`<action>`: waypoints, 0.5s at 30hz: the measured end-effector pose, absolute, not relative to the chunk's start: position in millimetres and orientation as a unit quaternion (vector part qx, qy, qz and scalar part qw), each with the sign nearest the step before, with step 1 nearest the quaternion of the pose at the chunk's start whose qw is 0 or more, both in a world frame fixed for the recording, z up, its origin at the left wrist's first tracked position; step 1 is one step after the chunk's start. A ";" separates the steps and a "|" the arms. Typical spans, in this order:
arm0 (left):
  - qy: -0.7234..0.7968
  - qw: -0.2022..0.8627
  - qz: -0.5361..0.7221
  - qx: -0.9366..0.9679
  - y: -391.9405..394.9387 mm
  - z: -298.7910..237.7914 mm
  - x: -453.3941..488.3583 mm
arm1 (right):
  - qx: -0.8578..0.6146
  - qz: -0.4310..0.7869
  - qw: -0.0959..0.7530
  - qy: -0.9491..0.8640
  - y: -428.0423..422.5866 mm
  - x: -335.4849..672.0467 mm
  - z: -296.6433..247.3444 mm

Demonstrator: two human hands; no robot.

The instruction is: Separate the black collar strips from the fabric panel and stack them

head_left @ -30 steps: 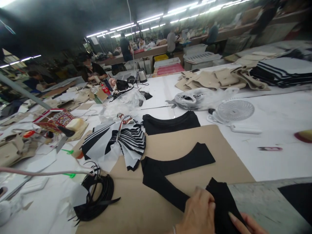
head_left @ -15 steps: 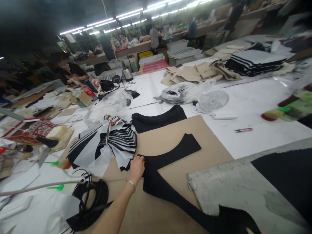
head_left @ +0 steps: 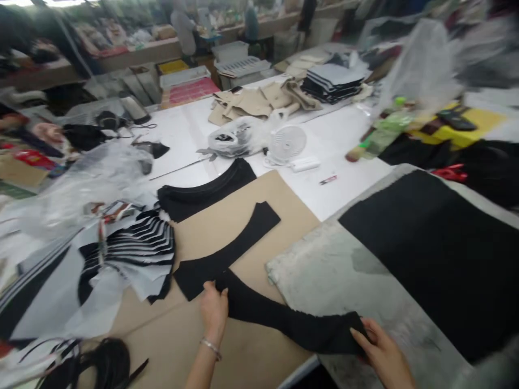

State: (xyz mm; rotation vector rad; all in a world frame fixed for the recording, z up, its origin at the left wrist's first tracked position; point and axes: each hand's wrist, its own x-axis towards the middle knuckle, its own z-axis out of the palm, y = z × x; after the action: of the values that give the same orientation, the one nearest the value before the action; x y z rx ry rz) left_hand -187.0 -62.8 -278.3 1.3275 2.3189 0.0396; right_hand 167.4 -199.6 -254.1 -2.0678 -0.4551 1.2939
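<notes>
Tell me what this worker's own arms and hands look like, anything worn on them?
Both are bare, with no gloves. The left hand has a thin silvery bracelet at the wrist, and no sleeve is in view above it. The right hand shows only to the wrist; no ring or watch is visible.

A long curved black fabric strip [head_left: 284, 321] lies flat across brown cardboard [head_left: 219, 216] onto the grey pad [head_left: 324, 270]

Black fabric strip [head_left: 284, 319] on tan cardboard [head_left: 243, 227], black-and-white striped pieces [head_left: 138, 246] beside it, white table [head_left: 348, 156], yellow box [head_left: 482, 127].
</notes>
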 end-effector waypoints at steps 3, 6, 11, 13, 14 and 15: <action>0.835 0.266 -0.020 0.482 -50.3 -278.7 -192.4 | -0.798 0.447 0.334 -0.228 -200.0 171.8 -254.4; 0.820 0.283 -0.056 0.494 -39.6 -282.6 -197.5 | -0.817 0.422 0.341 -0.197 -202.5 178.4 -263.2; 0.838 0.310 0.003 0.449 -43.7 -295.0 -197.8 | -0.822 0.429 0.345 -0.144 -207.1 185.6 -280.9; 0.839 0.366 0.065 0.397 -45.0 -293.2 -195.3 | -0.816 0.434 0.360 -0.128 -209.4 188.5 -285.5; 0.838 0.395 0.091 0.365 -44.1 -289.0 -193.2 | -0.811 0.436 0.371 -0.118 -211.3 190.3 -286.6; 0.836 0.420 0.112 0.336 -41.7 -282.6 -190.4 | -0.805 0.440 0.383 -0.108 -213.9 192.3 -286.7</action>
State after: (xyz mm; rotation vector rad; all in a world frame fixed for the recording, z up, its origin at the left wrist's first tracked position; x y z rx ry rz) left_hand -190.4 -41.7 -282.6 0.8415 2.0954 0.2802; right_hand 192.3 -213.9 -286.7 -2.0530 -0.2750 1.1233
